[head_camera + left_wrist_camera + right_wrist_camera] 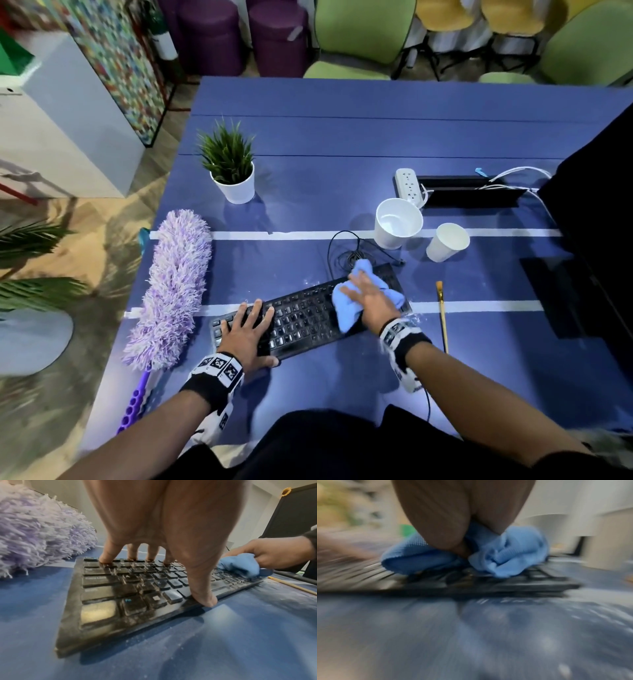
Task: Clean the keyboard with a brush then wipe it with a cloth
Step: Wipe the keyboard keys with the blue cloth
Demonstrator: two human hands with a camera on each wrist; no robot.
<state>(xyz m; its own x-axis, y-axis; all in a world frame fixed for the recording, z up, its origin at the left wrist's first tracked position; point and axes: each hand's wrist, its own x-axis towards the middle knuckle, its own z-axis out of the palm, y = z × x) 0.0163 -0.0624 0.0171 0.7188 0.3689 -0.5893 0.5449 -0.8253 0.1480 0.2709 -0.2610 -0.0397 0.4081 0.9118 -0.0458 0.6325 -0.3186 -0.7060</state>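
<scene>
Wiping stage under way: cloth on keyboard, brush set aside.

Head view: keyboard (308, 315) lies angled on the near tabletop (342, 137); left hand (248, 329), fingers spread flat, pins its left end. Right hand (371, 298) presses the blue cloth (346, 308) on the right half, fingers extended over it. Brush (442, 311) lies just right of the keyboard.
Left wrist view: 4 fingers (106, 557) rest on the far keys, thumb at the near edge; keys look dusty.
Right wrist view: blurred; cloth bunched under the palm.
Judgement: cloth is soft and light, best gathered from above; keyboard is rigid, light, liable to slide, so hold its end.
</scene>
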